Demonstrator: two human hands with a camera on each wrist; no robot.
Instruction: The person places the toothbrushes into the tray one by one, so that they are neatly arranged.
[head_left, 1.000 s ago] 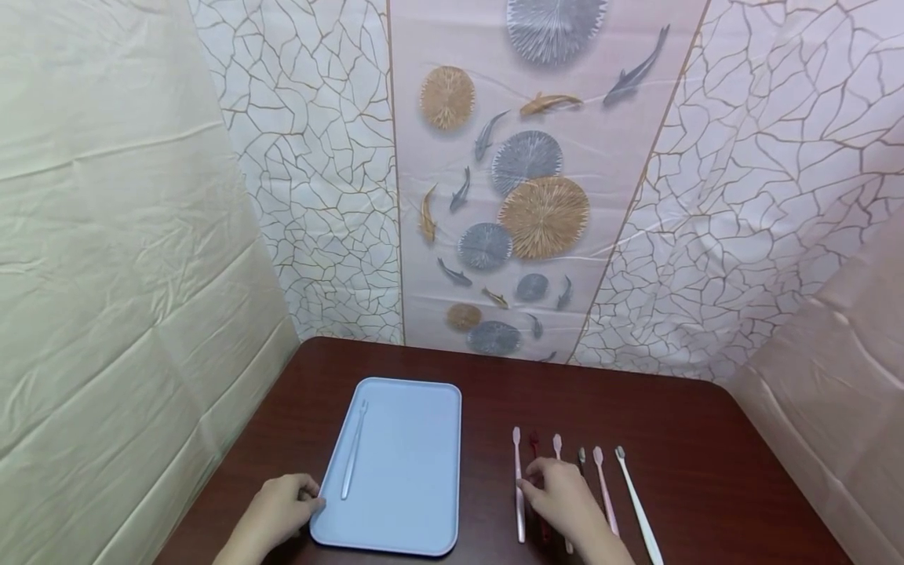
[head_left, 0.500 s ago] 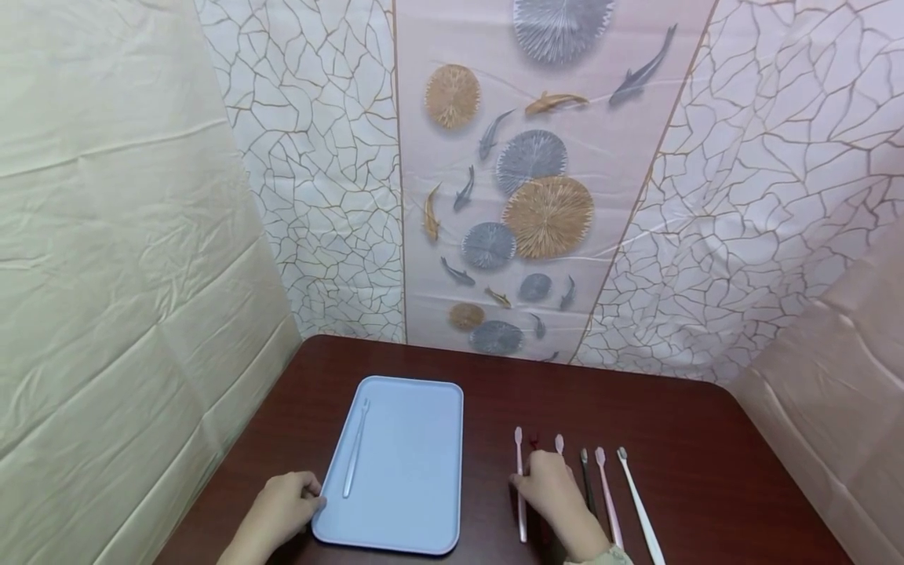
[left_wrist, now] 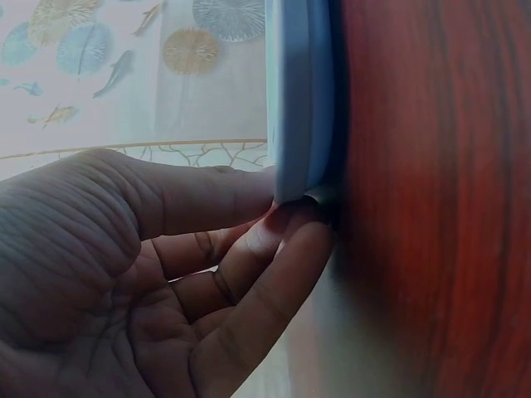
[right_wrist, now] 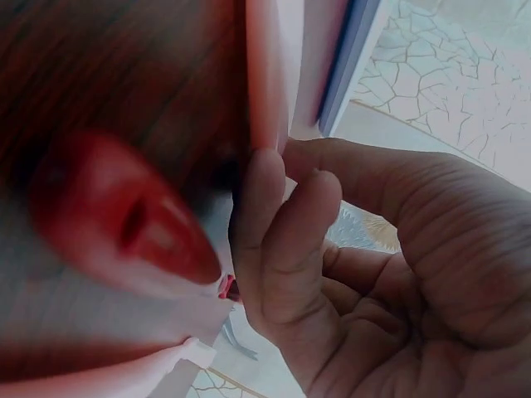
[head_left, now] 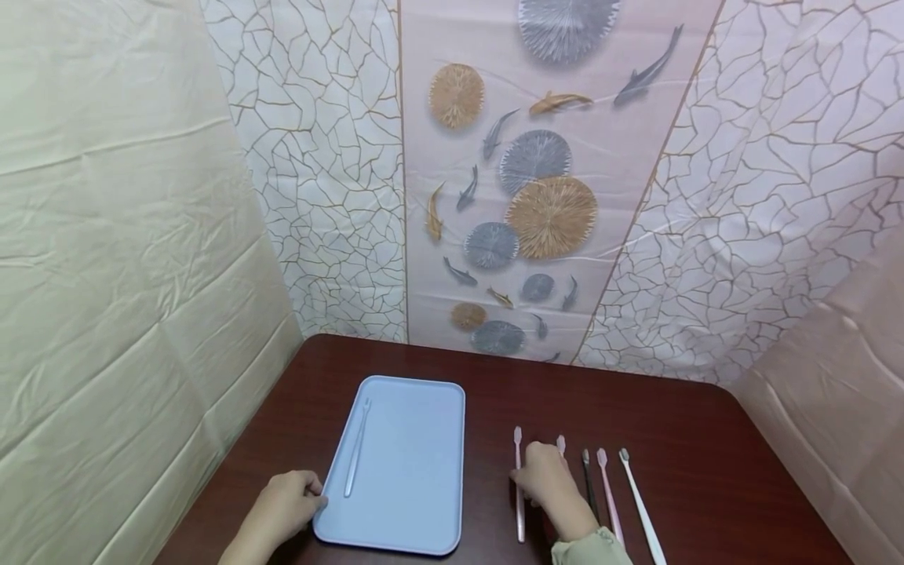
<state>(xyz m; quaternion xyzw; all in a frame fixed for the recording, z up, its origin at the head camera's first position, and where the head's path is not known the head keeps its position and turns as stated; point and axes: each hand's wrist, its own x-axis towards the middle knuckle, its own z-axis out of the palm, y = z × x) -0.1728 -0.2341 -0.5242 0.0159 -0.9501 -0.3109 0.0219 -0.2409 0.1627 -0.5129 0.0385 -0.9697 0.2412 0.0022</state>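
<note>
My left hand (head_left: 282, 506) pinches the left edge of the pale blue tray (head_left: 406, 463), thumb on top and fingers under the rim in the left wrist view. A whitish toothbrush (head_left: 355, 455) lies along the tray's left side. To the tray's right, my right hand (head_left: 549, 480) pinches the leftmost pink toothbrush (head_left: 520, 519) at mid-handle; the right wrist view shows its handle (right_wrist: 274, 75) between thumb and fingers. In the head view it lies low, at or near the table. A red toothbrush (right_wrist: 124, 215), largely hidden under that hand in the head view, is beside it.
Right of the hand are another pink toothbrush (head_left: 561, 444), a black one (head_left: 589, 479), a further pink one (head_left: 609, 493) and a white one (head_left: 643, 506). They lie on the dark red-brown table (head_left: 678, 424). Patterned cloth (head_left: 494, 196) hangs behind.
My right hand has shifted slightly left and closed its fingers on the leftmost pink toothbrush, covering the red one more. My left hand keeps its hold on the tray. The view has shifted slightly.
</note>
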